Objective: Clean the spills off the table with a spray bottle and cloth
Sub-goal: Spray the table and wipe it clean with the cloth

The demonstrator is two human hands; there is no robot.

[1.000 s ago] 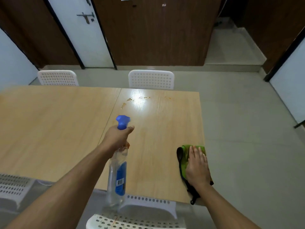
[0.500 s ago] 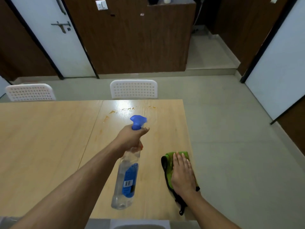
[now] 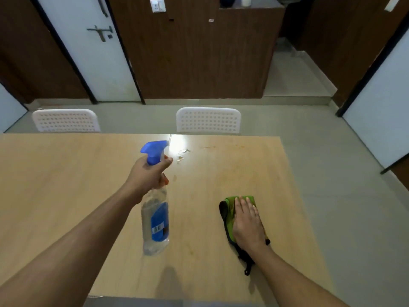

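Clear spray bottle with blue trigger head and blue label, held off the tabletop near its middle, nozzle aimed toward the far edge. Gripped round the neck by the left hand, fingers curled about it, one finger reaching across the front under the trigger head. Just beyond the nozzle, wet spills glinting in a bright patch of reflected light, with faint orange-brown stains further right along the far edge. To the right of the bottle and well apart from it, a green cloth with dark trim lying flat on the tabletop near its right edge, pressed under the right hand, palm down, fingers straight and close together. Behind the tabletop, backs of two white perforated chairs, grey tiled floor, a white door with a metal latch at far left, dark wood panelling beside it.
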